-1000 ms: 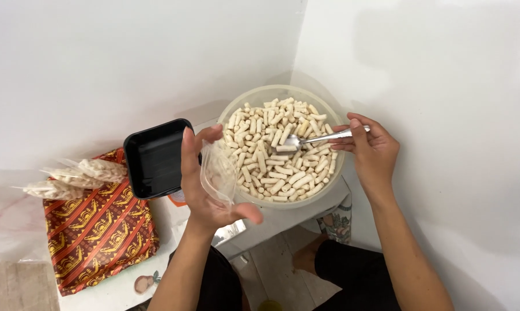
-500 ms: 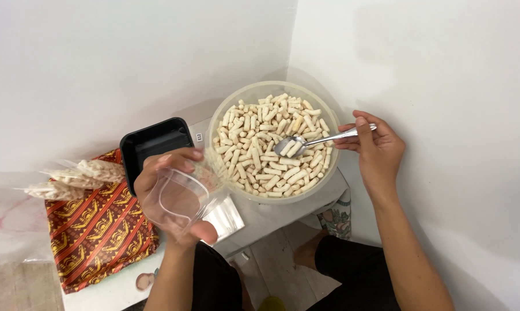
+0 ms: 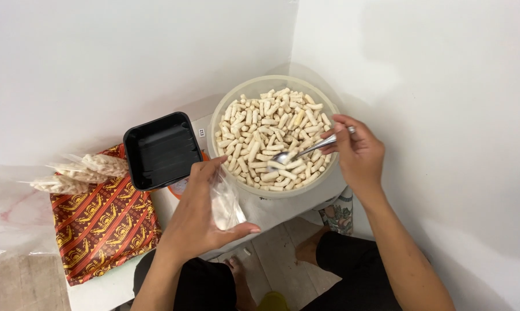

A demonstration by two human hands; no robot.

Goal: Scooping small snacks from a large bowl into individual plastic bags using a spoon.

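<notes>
Over on the far left, a couple of filled clear bags (image 3: 81,171) of pale snack sticks are laid across a red and gold patterned cloth (image 3: 101,224) spread on the desk (image 3: 101,288). Just right of those, an empty black plastic tray (image 3: 163,150) is parked near the wall, with something orange partly hidden under its lower corner.

Next up, the left hand (image 3: 199,216) is held out in front of the desk edge, and a small clear plastic bag (image 3: 225,203) is pinched between thumb and fingers, hanging open-ish just below the bowl rim. Whether anything is inside the bag can't really be told, it's too see-through and blurry.

The big translucent round bowl (image 3: 225,112) is set in the corner and is piled with short cream-coloured snack sticks (image 3: 265,129). A metal spoon (image 3: 297,152) is dug into the pile on the right side, bowl end resting among the sticks.

On the right, the spoon handle is gripped by the right hand (image 3: 358,155), fingers curled around it, just over the bowl's right rim.
</notes>
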